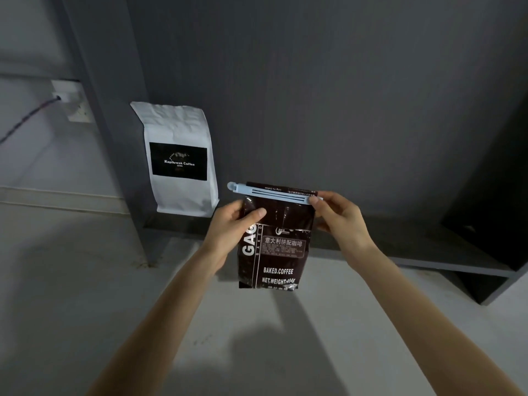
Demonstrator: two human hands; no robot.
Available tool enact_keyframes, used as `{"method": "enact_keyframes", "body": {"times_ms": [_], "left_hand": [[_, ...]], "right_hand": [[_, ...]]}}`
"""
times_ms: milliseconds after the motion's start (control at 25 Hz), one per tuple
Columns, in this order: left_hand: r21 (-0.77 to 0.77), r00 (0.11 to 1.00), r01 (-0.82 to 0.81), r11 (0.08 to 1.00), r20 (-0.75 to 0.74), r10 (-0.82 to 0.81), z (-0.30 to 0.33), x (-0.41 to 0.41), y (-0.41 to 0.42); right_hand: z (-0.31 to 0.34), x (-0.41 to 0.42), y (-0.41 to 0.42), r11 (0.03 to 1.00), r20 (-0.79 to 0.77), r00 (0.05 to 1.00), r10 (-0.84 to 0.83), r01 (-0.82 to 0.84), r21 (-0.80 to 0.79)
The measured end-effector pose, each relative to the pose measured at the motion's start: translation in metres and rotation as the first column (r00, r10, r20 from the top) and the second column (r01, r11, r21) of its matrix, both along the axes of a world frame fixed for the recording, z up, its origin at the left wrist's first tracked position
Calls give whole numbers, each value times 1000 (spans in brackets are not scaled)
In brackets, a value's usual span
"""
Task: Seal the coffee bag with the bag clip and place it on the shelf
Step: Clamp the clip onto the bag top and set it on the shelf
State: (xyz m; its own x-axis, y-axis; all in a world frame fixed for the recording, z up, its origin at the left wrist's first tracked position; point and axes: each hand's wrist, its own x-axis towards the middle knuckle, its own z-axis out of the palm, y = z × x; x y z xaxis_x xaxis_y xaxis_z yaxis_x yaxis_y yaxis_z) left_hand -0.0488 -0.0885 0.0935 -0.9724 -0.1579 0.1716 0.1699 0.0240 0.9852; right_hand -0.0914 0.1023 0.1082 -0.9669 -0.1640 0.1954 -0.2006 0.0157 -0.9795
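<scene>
The left hand point(238, 221) clasps the upper left side of the glossy dark-brown coffee bag point(274, 247), thumb across its front. The right hand point(337, 214) pinches the right end of the pale-blue plastic bag clip point(270, 191) lying across the bag's top. A white paper coffee bag point(178, 158) stands on the dark grey shelf point(414, 250) beyond the left hand.

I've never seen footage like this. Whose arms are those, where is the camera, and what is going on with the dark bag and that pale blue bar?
There is no machine here. The single picture comes from a wide-angle camera worn on a person's head, looking forward and down, so the two bare arms reaching in from the bottom are that person's own. The left hand grips the upper left side of a dark coffee bag printed "BAKED.COFFEE". The right hand pinches the right end of a pale blue bag clip, which lies across the bag's folded top. The bag is held in the air in front of a low grey shelf. On that shelf stands a white coffee bag with a black label. A wall socket with a cable plugged in is at the far left.
</scene>
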Motion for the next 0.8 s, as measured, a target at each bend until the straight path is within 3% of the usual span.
{"method": "enact_keyframes", "body": {"times_ms": [400, 640, 800], "left_hand": [[187, 991, -129, 974, -4, 132, 37, -46, -35], [182, 978, -192, 964, -45, 203, 28, -79, -50], [159, 979, -178, 971, -69, 190, 20, -102, -58]], "right_hand": [[43, -59, -50, 995, -46, 997, 65, -69, -79], [34, -94, -70, 992, -4, 996, 87, -87, -92], [24, -110, -81, 994, 10, 1000, 14, -12, -109]]}}
